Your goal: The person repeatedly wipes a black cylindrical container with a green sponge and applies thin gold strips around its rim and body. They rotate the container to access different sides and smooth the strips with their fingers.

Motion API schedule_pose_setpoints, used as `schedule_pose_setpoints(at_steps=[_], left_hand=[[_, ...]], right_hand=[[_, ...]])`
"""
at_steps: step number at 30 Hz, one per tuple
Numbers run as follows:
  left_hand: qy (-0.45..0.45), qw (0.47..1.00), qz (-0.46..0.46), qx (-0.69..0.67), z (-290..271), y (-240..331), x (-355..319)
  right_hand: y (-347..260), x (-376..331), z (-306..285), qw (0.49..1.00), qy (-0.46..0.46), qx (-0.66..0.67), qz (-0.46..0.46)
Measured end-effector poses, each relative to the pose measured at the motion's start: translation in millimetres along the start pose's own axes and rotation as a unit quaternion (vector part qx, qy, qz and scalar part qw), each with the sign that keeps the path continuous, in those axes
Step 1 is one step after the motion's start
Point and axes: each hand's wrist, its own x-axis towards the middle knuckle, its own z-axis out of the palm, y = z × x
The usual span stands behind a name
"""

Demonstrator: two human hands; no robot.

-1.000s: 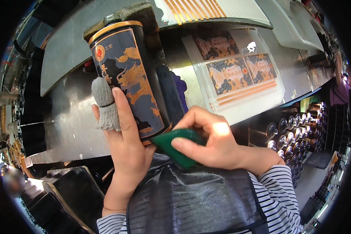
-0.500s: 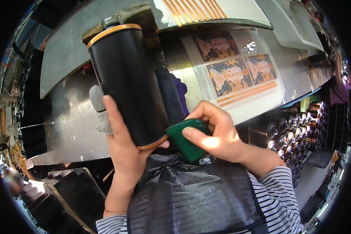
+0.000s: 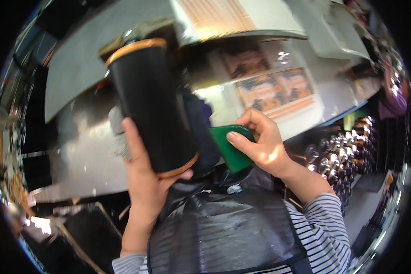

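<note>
The metal bench (image 3: 77, 150) spreads from nine o'clock round to two, grey and shiny, a smooth surface on which things would probably slide; at three o'clock, beyond its near edge, stand rows of bright-topped cylinders (image 3: 338, 153), too smeared for me to count; at two o'clock, a pale sheet of prints (image 3: 301, 107) lies on the bench, with a translucent tray (image 3: 331, 39) farther out.

The black cylinder (image 3: 150, 109) is at ten o'clock from the middle, tilted, its far end pointing toward eleven; it looks stiff and smooth, perhaps hollow and fairly light, though I cannot tell its weight; its plain wall seems likely to slip or mark, so the copper-coloured rims at the two ends look the safer hold; the left hand (image 3: 144, 169) cradles it from eight o'clock, fingers along its side, thumb by the near rim.

At three o'clock the right hand (image 3: 262, 146) pinches a green scraper (image 3: 233, 148), apart from the cylinder; thin and probably a little springy, it suits a grip on its thicker right edge; smallest is the grey finger sleeve (image 3: 117, 121) on the left hand.
</note>
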Motion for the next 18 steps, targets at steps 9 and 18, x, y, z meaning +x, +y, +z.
schedule_pose_setpoints(at_steps=[9, 18], left_hand=[[0.079, 0.987, 0.113, -0.082, -41.9, -1.0, 33.3], [0.105, 0.984, 0.105, -0.1, -54.1, -1.0, 34.9]], right_hand=[[-140.7, 159.9, 45.6, 0.884, -0.025, -0.32, -0.34], [-153.8, 208.7, 71.8, 0.782, -0.263, -0.466, -0.321]])
